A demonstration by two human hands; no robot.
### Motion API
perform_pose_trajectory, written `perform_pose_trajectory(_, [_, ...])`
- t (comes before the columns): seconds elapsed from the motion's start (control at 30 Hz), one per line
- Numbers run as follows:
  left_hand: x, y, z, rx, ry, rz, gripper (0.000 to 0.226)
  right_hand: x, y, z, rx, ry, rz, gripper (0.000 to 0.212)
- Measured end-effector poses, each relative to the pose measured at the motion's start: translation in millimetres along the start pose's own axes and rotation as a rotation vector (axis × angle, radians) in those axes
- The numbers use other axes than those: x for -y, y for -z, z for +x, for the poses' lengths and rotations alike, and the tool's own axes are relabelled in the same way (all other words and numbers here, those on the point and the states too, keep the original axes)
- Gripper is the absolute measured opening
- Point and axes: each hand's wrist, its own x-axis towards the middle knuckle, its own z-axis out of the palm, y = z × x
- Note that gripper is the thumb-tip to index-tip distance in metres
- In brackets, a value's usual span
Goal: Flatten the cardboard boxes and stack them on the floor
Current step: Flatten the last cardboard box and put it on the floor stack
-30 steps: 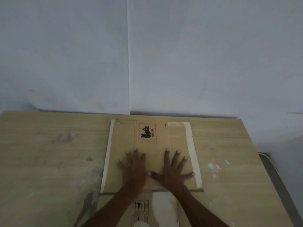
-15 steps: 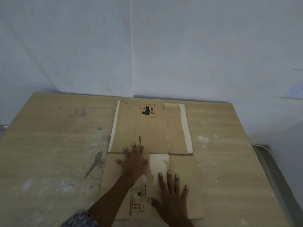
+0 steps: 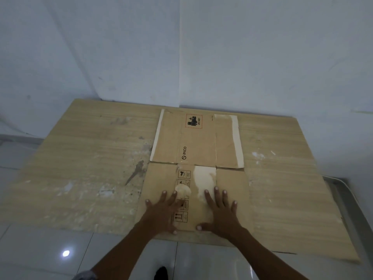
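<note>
A flattened brown cardboard box (image 3: 197, 142) lies on a wooden board (image 3: 84, 170) on the floor, running from the wall toward me. It carries a red-framed label, the word PICO and strips of torn tape. My left hand (image 3: 163, 213) rests flat on its near panel over the printed symbols, fingers spread. Beside it my right hand (image 3: 220, 211) presses flat on the same panel, partly over a whitish torn patch. Neither hand grips anything.
The board is stained with paint and scuffs and reaches the pale wall (image 3: 181, 57) at the back. Glossy white floor tiles (image 3: 50, 249) lie at the near side and left. A grey strip with a cable (image 3: 343, 190) runs along the right.
Both hands have slid back toward me, from the box's far panel to its near panel. The view has pulled back, so more of the board and the floor tiles shows.
</note>
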Motion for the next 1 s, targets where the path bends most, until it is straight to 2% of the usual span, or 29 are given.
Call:
perform_pose_trajectory(0.23, [-6.4, 19.5, 2.4, 0.075, -0.065, 0.153, 0.109, -1.8, 0.7, 0.4, 0.030, 0.015, -0.009, 0.138])
perform_pose_trajectory(0.53, [-17.6, 11.7, -0.8, 0.041, -0.076, 0.277, 0.115, -7.1, -20.8, -25.9, -0.061, 0.024, -0.100, 0.106])
perform_pose_trajectory(0.63, [-15.9, 18.0, -2.5, 0.021, -0.064, 0.277, 0.114, -3.4, -5.3, -25.8, -0.003, 0.049, -0.170, 0.097])
perform_pose_trajectory(0.77, [-19.6, 26.0, -16.6, -0.108, -0.052, 0.310, 0.109, 13.7, 24.6, -29.6, 0.067, 0.028, -0.180, 0.100])
perform_pose_trajectory(0.87, [-20.1, 28.5, -25.1, -0.074, 0.017, 0.350, 0.103, 18.9, 51.2, -33.5, 0.116, 0.023, -0.174, 0.101])
perform_pose_trajectory(0.97, [-16.1, 51.9, -29.1, -0.044, -0.078, 0.373, 0.093, 17.3, 68.1, -44.0, 0.068, 0.036, -0.197, 0.095])
perform_pose_trajectory(1.0, [-14.2, 65.5, -31.4, -0.136, -0.117, 0.356, 0.082, 15.8, 69.4, -49.7, 0.026, 0.034, -0.204, 0.091])
